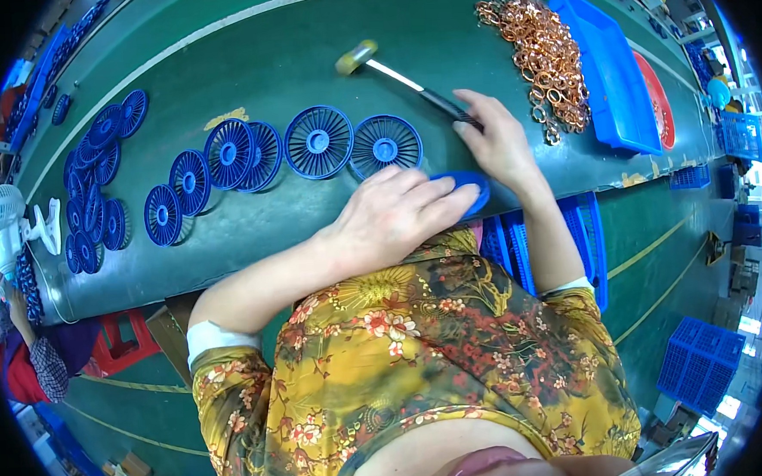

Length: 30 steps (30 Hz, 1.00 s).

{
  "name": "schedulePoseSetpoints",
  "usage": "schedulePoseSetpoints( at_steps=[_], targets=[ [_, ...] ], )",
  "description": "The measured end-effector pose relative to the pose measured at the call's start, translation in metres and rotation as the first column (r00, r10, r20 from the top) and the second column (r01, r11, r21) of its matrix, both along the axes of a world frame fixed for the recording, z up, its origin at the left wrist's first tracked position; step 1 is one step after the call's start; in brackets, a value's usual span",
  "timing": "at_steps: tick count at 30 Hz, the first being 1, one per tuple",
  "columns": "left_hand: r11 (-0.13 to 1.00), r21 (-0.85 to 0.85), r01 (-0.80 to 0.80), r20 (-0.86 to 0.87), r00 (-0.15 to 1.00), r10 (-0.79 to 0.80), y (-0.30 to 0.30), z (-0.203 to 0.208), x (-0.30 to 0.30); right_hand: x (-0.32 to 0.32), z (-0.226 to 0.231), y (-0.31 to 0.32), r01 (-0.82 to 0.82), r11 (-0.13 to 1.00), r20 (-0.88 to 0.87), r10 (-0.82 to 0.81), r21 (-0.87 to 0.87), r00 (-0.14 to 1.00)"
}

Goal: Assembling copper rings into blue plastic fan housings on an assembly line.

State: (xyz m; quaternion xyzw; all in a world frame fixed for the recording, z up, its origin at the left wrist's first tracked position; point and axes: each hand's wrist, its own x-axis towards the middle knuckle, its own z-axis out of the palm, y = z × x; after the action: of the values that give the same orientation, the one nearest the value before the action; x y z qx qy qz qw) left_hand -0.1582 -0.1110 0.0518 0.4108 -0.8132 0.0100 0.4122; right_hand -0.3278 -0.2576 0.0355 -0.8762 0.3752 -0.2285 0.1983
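Right hand [495, 141] grips the hammer [443, 103] by its dark handle; head points up and away over the worktop [243, 64], blurred, so can't tell how high it sits. Left hand [388, 210] lies on a blue wheel [478, 190] at the near edge of the worktop, in front of the chest, fingers over it; most of the wheel is covered, so can't tell whether the hand pinches it or just presses, nor whether a ring sits in it. Loose wheels [317, 143] stretch leftward from just past the left hand, some overlapping, with a heap [106, 125] farther left. Copper rings [544, 57] pile up to the right, beside a blue tray [605, 71], red tray [660, 107] behind that. To hit well, I'd judge: seat the wheel flat and fully on the worktop, not hanging off the edge; steady it by the rim with fingertips well off the strike spot; bring the hammer face down square on the hub, short light taps, since the thin spokes look easy to crack. Off-centre blows would likely tilt the wheel or catch a finger. Keep the swing clear of the nearest loose wheels.
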Motion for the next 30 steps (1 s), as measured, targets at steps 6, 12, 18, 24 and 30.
schedulePoseSetpoints(
  at_steps=[6, 12, 18, 24, 30],
  targets=[
    [0.997, 0.068, -0.042, 0.186, 0.982, 0.029, -0.062, -0.013, -0.02, -0.069, 0.032, 0.023, 0.152, 0.819, 0.354, -0.397, 0.553, 0.847],
    [0.849, 0.497, -0.178, 0.207, 0.975, 0.083, -0.098, -0.032, -0.022, -0.105, 0.083, 0.074, 0.091, 0.877, 0.517, -0.359, 0.471, 0.777],
    [0.841, 0.528, -0.116, 0.054, 0.993, 0.104, -0.108, -0.033, -0.014, -0.129, 0.05, 0.102, 0.212, 0.881, 0.284, -0.351, 0.423, 0.892],
    [0.786, 0.574, -0.23, 0.189, 0.971, 0.146, -0.09, -0.018, -0.018, -0.139, 0.015, 0.09, 0.318, 0.804, 0.145, -0.441, 0.502, 0.886],
    [0.781, 0.584, -0.222, 0.161, 0.975, 0.156, -0.097, -0.005, -0.023, -0.141, 0.035, 0.091, 0.255, 0.803, 0.31, -0.471, 0.539, 0.826]
  ],
)
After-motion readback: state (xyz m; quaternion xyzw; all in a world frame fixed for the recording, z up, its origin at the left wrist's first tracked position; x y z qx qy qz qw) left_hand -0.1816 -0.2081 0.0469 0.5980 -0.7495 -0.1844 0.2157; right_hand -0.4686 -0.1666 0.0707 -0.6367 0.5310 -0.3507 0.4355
